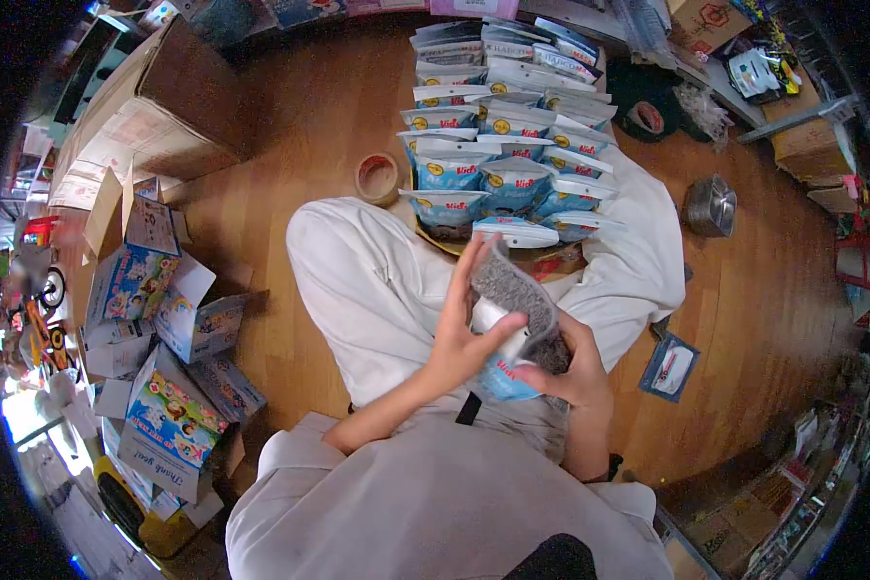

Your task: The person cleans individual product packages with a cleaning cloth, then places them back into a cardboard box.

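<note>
Over my lap, both hands hold a blue and white pouch [508,379] marked "Kids", together with a grey, fuzzy-looking folded piece [514,287]. My left hand [466,333] grips from the left, its thumb across the front and its fingers up along the edge. On the right side, my right hand [578,372] is closed around the lower part, with the thumb over the pouch. Just beyond my hands, rows of similar blue pouches [515,184] stand packed upright between my legs. The nearest one [515,232] sits close to my left fingertips.
A tape roll [377,180] lies by my left knee; another roll [646,118] is at the back right. Printed cartons [172,411] pile up on the left below a large cardboard box [155,116]. A metal tin [710,205] and a blue packet [669,367] lie right.
</note>
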The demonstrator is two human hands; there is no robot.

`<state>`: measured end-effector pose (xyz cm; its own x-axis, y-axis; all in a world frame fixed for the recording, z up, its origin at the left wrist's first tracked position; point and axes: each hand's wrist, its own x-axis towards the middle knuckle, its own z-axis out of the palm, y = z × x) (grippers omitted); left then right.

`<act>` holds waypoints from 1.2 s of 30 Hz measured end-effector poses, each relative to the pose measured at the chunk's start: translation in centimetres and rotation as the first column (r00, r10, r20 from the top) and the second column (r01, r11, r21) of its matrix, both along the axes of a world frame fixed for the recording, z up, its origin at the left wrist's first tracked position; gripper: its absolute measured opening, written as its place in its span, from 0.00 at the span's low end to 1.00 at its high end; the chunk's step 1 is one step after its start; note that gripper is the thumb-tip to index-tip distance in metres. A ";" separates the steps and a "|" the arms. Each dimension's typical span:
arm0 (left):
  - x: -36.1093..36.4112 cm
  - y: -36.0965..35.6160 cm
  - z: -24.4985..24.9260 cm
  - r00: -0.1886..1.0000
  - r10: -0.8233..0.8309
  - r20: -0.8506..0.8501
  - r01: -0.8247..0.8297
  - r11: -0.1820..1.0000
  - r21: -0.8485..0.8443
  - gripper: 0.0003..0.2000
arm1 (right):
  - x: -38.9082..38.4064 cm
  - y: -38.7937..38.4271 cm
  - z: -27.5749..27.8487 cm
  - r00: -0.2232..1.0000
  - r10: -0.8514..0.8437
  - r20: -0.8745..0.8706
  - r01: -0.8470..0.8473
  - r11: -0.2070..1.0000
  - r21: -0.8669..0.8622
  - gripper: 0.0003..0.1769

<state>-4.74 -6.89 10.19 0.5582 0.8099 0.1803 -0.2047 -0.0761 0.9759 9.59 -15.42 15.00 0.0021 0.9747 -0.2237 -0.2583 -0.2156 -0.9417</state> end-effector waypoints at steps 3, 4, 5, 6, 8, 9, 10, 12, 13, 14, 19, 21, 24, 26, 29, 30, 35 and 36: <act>-0.2 1.2 -0.1 0.987 -0.157 -0.007 0.155 0.980 -0.128 0.41 | 0.3 -0.3 -1.1 0.983 -0.182 -0.019 0.179 0.978 -0.110 0.37; -0.1 1.2 0.0 0.985 -0.159 0.073 0.172 0.960 -0.222 0.41 | 0.5 -0.2 -1.3 0.970 -0.244 -0.008 0.243 0.966 -0.085 0.34; 0.1 1.2 0.0 0.977 -0.153 0.151 0.194 0.930 -0.312 0.41 | 1.0 -0.3 -1.2 0.968 -0.251 0.016 0.251 0.965 -0.075 0.33; 0.3 0.9 -0.2 0.972 -0.093 0.214 0.169 0.914 -0.369 0.37 | 1.7 -0.3 -0.9 0.966 -0.258 0.038 0.260 0.964 -0.064 0.31; -1.2 1.6 -0.1 0.928 -0.370 -0.052 0.347 0.905 -0.245 0.30 | 2.1 0.3 0.1 0.928 -0.349 0.129 0.353 0.935 -0.015 0.23; -1.8 1.9 0.2 0.858 -0.474 -0.195 0.439 0.876 -0.199 0.27 | 2.0 0.9 0.1 0.876 -0.414 0.248 0.425 0.905 0.009 0.23; -1.9 1.8 0.9 0.834 -0.466 -0.296 0.440 0.885 -0.155 0.18 | 2.0 1.4 0.1 0.806 -0.469 0.361 0.488 0.872 0.042 0.22; -1.7 1.7 1.8 0.817 -0.490 -0.303 0.361 0.846 -0.393 0.16 | 1.3 2.6 0.7 0.554 -0.583 0.594 0.593 0.777 0.209 0.18; -1.7 1.5 1.9 0.812 -0.498 -0.305 0.307 0.808 -0.503 0.16 | 1.0 2.8 0.7 0.454 -0.701 0.550 0.673 0.674 0.304 0.18; -1.7 1.2 1.9 0.850 -0.474 -0.230 0.300 0.795 -0.527 0.16 | 0.7 3.0 0.6 0.344 -0.801 0.490 0.736 0.554 0.389 0.17; -0.7 0.2 0.2 0.990 -0.141 -0.020 0.102 0.796 -0.597 0.17 | -2.3 -0.7 -3.7 0.314 -0.903 0.293 0.708 0.428 0.561 0.19; -0.5 -0.2 -0.5 0.992 -0.105 0.064 0.123 0.828 -0.547 0.20 | -4.6 -0.7 -3.1 0.398 -0.669 0.627 0.374 0.743 0.556 0.28; -1.3 -0.6 -0.8 0.941 -0.070 0.331 0.298 0.634 -0.714 0.25 | -6.8 1.5 -4.0 0.411 -0.537 0.736 0.153 0.837 0.526 0.38; -1.2 -1.5 -0.7 0.985 -0.170 0.041 0.167 0.839 -0.518 0.26 | -6.3 2.3 -5.7 0.673 -0.498 0.547 0.356 0.866 0.351 0.38; -1.1 -3.3 -0.4 0.994 -0.111 0.021 0.106 0.847 -0.522 0.27 | -4.0 3.2 -6.0 0.908 -0.339 0.245 0.384 0.908 -0.167 0.37; -1.3 -3.6 -0.7 0.995 -0.088 0.042 0.097 0.841 -0.532 0.27 | -4.0 3.4 -5.9 0.925 -0.318 0.209 0.363 0.902 -0.232 0.37; -2.7 -3.4 -2.1 0.989 -0.074 0.128 0.133 0.827 -0.547 0.29 | -9.4 2.6 -2.9 0.755 -0.528 0.390 0.322 0.815 0.481 0.38; -2.7 -3.6 -2.0 0.990 -0.084 0.110 0.131 0.833 -0.537 0.30 | -8.4 2.9 -2.1 0.722 -0.506 0.472 0.265 0.833 0.487 0.37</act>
<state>-7.46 -10.46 8.18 0.6502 0.7264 -0.2227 -0.2584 0.4870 0.8343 1.21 -12.51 12.93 0.4028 0.8609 0.3107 0.3582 0.1642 -0.9191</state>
